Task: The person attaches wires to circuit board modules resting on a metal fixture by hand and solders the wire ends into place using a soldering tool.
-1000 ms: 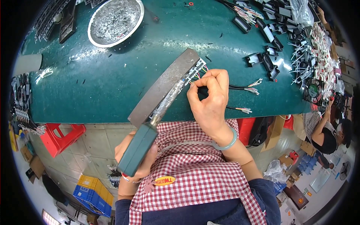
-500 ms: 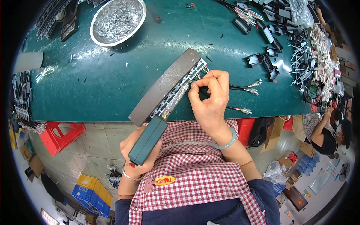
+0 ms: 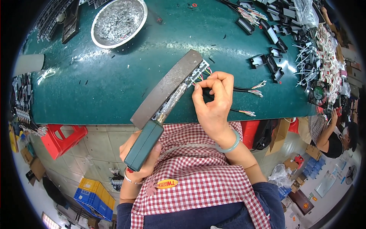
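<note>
A red-lettered yellow oval badge (image 3: 167, 184) sat on the apron (image 3: 202, 191); the fan (image 3: 319, 100) bore a green label (image 3: 318, 91) too small to read.

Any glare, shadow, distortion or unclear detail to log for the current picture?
In the head view, glare on the green table, with a bright patch beside the black housings; same view, soft shadow beside the bowl; same view, black fisheye corners and a co-worker tilted near the right rim; same view, green-handled tool clear, thin coloured wires by the right hand hard to make out.
</note>
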`<state>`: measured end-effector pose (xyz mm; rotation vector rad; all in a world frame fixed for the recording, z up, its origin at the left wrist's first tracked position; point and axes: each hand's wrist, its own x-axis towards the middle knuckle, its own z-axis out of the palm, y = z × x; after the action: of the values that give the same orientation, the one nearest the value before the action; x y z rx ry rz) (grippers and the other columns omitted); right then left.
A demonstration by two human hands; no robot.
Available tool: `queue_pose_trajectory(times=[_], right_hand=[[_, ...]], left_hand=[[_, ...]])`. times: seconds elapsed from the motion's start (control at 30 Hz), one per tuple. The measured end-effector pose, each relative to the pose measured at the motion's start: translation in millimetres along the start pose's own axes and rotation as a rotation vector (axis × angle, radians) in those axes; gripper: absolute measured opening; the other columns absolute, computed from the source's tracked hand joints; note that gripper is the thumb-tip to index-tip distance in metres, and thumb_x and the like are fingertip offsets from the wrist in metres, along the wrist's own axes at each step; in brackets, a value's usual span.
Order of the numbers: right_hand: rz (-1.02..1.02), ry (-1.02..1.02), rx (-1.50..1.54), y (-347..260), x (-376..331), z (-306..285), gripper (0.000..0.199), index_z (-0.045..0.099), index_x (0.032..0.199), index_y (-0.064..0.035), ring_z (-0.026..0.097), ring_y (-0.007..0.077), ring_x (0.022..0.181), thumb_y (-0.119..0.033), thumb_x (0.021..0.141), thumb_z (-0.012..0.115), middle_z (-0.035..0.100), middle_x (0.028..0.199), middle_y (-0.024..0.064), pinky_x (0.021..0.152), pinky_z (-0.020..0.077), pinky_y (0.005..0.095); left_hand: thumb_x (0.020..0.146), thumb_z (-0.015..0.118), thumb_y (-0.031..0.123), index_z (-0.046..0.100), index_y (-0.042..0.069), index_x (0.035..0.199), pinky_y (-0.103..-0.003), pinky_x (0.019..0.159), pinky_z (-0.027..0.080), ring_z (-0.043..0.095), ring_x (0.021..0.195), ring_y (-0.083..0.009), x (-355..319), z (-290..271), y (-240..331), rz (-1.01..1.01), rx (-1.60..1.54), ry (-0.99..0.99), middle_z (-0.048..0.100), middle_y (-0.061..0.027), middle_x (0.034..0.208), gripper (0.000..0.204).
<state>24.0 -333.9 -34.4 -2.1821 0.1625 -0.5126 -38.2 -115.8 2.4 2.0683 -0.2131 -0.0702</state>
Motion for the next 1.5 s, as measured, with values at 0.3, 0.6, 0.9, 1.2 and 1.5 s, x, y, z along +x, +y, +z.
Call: queue_pose_trajectory(times=[0.3,0.6,0.9,1.2,1.5], right_hand=[[-0.04,0.026,-0.044,2,-2,4,0.019,0.058,0.082,0.0022,0.054,0.0294,0.087,0.008,0.069,0.07,0.05,0.097,0.0149,0.07,0.047,0.0366],[-0.091,0.037,-0.08,1,0,5,0.021,0.056,0.081,0.0021,0.054,0.0304,0.086,0.01,0.067,0.069,0.05,0.096,0.0152,0.071,0.0467,0.0375],[-0.108,0.043,-0.081,2,1,6,0.021,0.055,0.08,0.0019,0.054,0.0305,0.085,0.011,0.066,0.068,0.05,0.094,0.0151,0.069,0.046,0.0378],[-0.099,0.043,-0.071,1,2,6,0.021,0.055,0.08,0.0018,0.053,0.0301,0.084,0.011,0.066,0.068,0.05,0.094,0.0146,0.068,0.0458,0.0377],[-0.017,0.016,0.042,-1,-1,0,0.012,0.061,0.081,0.0022,0.054,0.0225,0.086,0.006,0.073,0.069,0.052,0.099,0.0123,0.067,0.0454,0.0309]], left_hand=[[0.07,0.076,0.002,0.07,-0.006,0.094,-0.033,0.067,0.056,0.07,0.074,-0.0289,8,0,8,-0.006,0.019,-0.039,0.068,-0.0189,0.089,0.026],[0.069,0.075,0.001,0.069,-0.006,0.091,-0.034,0.068,0.055,0.069,0.074,-0.0298,12,0,9,-0.033,0.019,-0.087,0.067,-0.017,0.086,0.024],[0.069,0.075,0.001,0.069,-0.006,0.089,-0.033,0.066,0.054,0.068,0.073,-0.0294,15,-1,10,0.008,0.038,-0.088,0.066,-0.0166,0.085,0.022],[0.07,0.078,0.007,0.07,-0.005,0.093,-0.033,0.061,0.054,0.069,0.068,-0.0265,-9,-6,-3,-0.102,0.001,0.117,0.068,-0.0169,0.084,0.027],[0.088,0.065,0.0,0.055,-0.006,0.128,-0.022,0.054,0.039,0.05,0.063,-0.0076,43,-42,16,-0.219,-0.088,0.637,0.066,-0.0105,0.109,0.042]])
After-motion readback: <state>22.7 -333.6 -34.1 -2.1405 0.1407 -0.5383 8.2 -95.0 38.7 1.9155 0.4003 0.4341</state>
